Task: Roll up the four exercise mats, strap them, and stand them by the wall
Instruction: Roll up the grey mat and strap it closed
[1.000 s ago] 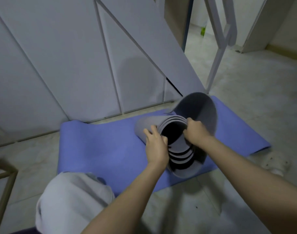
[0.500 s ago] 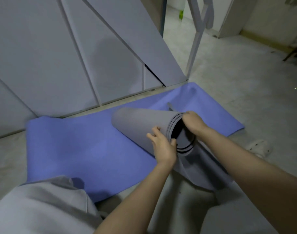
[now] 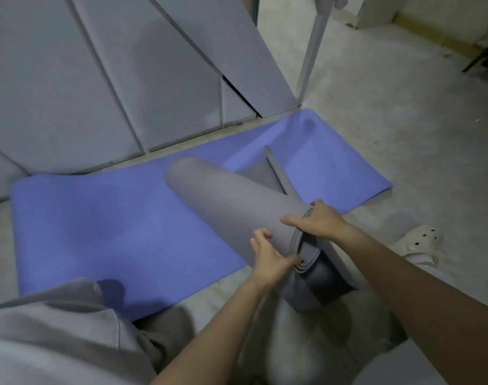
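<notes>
Your left hand and right hand both grip the near end of the grey mat — loosely rolled, unstrapped, lying across the flat blue mat — so most of the job looks undone.

Loosely rolled grey mat slanting across flat purple mat
</notes>
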`<action>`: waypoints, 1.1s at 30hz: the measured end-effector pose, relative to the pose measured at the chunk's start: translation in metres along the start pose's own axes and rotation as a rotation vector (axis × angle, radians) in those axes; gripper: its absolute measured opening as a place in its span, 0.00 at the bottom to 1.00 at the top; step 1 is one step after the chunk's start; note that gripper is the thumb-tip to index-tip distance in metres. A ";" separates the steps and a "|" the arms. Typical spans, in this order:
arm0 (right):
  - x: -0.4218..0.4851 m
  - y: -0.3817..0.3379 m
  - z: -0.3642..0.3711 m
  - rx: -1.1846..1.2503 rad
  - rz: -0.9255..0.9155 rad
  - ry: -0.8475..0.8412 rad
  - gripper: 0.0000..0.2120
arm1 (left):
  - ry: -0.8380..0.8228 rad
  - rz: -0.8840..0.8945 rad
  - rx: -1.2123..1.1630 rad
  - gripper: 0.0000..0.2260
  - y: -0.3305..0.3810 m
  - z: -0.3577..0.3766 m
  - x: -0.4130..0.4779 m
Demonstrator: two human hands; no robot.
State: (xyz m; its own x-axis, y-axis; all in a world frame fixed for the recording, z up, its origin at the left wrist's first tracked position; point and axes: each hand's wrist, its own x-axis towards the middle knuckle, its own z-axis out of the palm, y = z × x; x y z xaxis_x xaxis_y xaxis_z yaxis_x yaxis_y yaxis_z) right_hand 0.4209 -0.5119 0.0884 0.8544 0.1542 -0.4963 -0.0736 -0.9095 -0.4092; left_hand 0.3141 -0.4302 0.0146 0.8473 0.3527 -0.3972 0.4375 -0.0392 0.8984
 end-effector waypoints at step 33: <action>0.021 0.029 0.188 0.100 0.189 -0.610 0.46 | 0.106 -0.811 -0.384 0.45 -0.134 -0.094 0.038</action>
State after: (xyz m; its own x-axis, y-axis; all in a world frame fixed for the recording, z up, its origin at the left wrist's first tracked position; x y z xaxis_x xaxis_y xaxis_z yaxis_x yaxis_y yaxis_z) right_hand 0.3406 -0.4630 -0.0779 0.3778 0.2134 -0.9010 -0.2669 -0.9067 -0.3267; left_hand 0.2592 -0.3238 -0.1034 0.2820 0.2209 -0.9336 0.7417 0.5670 0.3582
